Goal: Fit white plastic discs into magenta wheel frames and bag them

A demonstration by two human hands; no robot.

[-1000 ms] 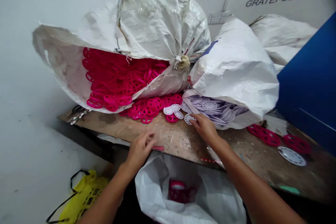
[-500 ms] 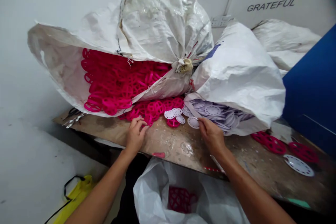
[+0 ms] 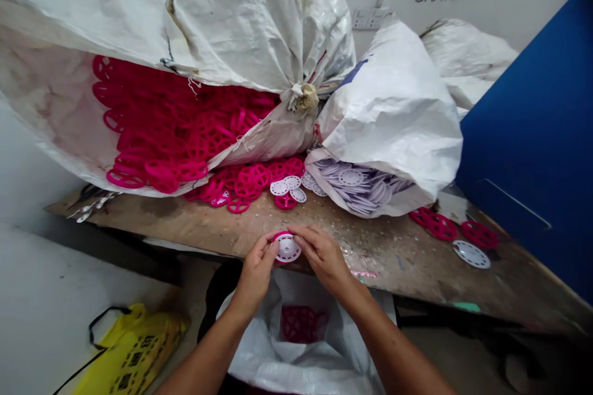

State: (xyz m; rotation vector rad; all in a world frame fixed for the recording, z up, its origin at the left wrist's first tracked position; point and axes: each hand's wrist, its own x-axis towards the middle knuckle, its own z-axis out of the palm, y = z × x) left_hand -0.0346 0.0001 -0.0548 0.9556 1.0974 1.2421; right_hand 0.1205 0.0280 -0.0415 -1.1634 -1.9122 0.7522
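My left hand (image 3: pixel 256 268) and my right hand (image 3: pixel 322 255) meet at the table's front edge, fingers pinched on one white disc backed by a pink wheel (image 3: pixel 286 248). Behind them a large sack (image 3: pixel 55 92) spills pink plastic wheels (image 3: pixel 185 142) onto the wooden table (image 3: pixel 370 247). A second sack (image 3: pixel 393 117) at the right holds white discs (image 3: pixel 356 185). Loose pink wheels (image 3: pixel 245 182) and white discs (image 3: pixel 287 185) lie between the two sacks.
A white plastic bag (image 3: pixel 324 358) hangs open below the table edge with pink pieces (image 3: pixel 301 324) inside. More pink wheels (image 3: pixel 440 226) and a white disc (image 3: pixel 471 254) lie at the right. A blue panel (image 3: pixel 537 148) stands at the right. A yellow bag (image 3: pixel 130 345) sits on the floor.
Both hands pulled back from the piles to the table's front edge and came together. The left brought a pink wheel, the right a white disc, now held as one piece.
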